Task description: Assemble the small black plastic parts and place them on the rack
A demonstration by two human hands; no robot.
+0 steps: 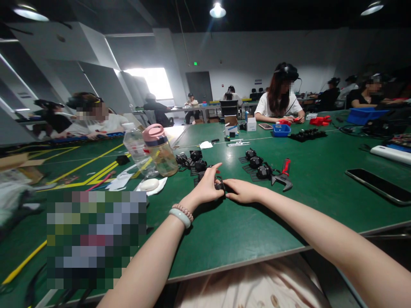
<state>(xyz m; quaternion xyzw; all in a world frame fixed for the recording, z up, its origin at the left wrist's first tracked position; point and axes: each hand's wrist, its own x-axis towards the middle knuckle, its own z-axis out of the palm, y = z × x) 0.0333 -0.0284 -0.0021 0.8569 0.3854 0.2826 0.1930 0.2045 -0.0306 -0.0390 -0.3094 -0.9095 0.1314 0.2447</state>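
My left hand (207,186) curls around a small black part (219,185), its index finger raised over it. From the other side my right hand (244,191) has its fingertips closed on the same part, just above the green table. Much of the part is hidden by the fingers, and its exact kind does not show. Behind my left hand lie black rounded parts (201,165) on dark ribbed pieces. A similar row of black parts (256,161) lies past my right hand, and beside it is an adjustable wrench (284,176) with a red and black handle.
To the left stand a pink-lidded bottle (163,152) and a clear plastic bottle (136,145), with a white round object (149,185) on paper. A phone (379,186) lies at right. Farther back are a blue bin (281,130), small boxes (231,125) and a seated person (279,96).
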